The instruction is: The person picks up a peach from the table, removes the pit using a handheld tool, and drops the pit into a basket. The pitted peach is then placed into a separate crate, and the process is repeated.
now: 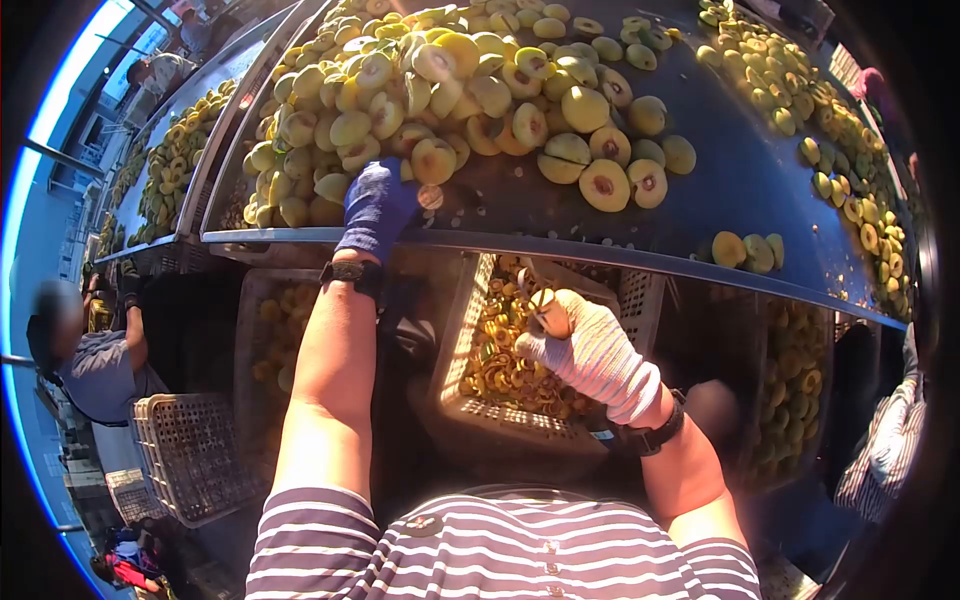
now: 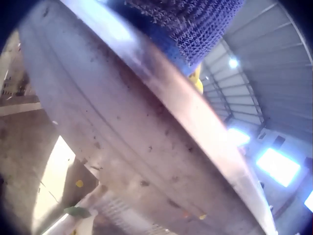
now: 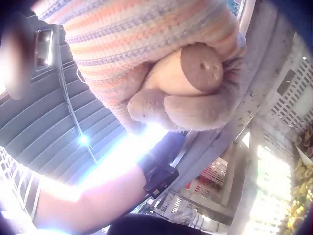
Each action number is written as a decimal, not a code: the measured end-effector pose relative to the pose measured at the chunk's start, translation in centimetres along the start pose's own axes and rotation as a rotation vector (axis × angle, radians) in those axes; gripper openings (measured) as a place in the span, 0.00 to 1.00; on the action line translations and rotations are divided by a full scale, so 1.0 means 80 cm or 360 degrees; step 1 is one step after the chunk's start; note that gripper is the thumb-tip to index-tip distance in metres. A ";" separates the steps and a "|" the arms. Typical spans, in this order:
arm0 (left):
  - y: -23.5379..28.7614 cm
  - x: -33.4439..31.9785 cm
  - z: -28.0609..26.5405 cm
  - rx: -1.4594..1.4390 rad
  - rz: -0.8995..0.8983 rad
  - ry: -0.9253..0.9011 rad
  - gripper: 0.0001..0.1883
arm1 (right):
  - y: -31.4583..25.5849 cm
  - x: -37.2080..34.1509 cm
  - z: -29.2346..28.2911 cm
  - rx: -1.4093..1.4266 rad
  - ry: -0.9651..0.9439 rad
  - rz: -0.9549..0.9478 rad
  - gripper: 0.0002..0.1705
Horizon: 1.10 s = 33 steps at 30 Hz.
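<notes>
While a handle [image 3: 176, 73] is gripped by the right hand [image 1: 592, 350], halved fruit [image 1: 434, 161] is touched by the left hand [image 1: 379, 207], whose grip cannot be told.

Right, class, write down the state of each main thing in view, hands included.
Left hand, gloved, at the heap, grip unclear
Right hand, gloved, curled round the handle
Wooden handle, gripped, end exposed
Stone fruit halves, heaped, some cut side up
Metal worktable, partly covered
Perforated crate, holding scraps

Head view downward, wrist views close, upward; metal rim [image 2: 195, 116] in head and left wrist.
</notes>
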<state>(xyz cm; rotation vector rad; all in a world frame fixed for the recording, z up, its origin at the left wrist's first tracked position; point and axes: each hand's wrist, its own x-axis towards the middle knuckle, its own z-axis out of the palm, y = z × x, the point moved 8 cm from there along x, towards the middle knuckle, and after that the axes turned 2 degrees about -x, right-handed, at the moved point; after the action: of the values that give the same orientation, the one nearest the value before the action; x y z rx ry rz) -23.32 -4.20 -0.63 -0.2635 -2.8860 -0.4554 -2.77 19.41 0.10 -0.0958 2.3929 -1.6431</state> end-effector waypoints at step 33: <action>0.180 -0.173 -0.013 -0.2418 -0.0007 -0.0372 0.22 | 0.004 0.008 0.005 0.1327 0.0026 0.0218 0.15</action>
<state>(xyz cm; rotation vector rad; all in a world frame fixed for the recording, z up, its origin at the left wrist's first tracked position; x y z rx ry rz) -6.87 6.96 1.25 -0.5004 -2.0301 -2.5824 -3.27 19.03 -0.43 0.2205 1.4983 -2.3982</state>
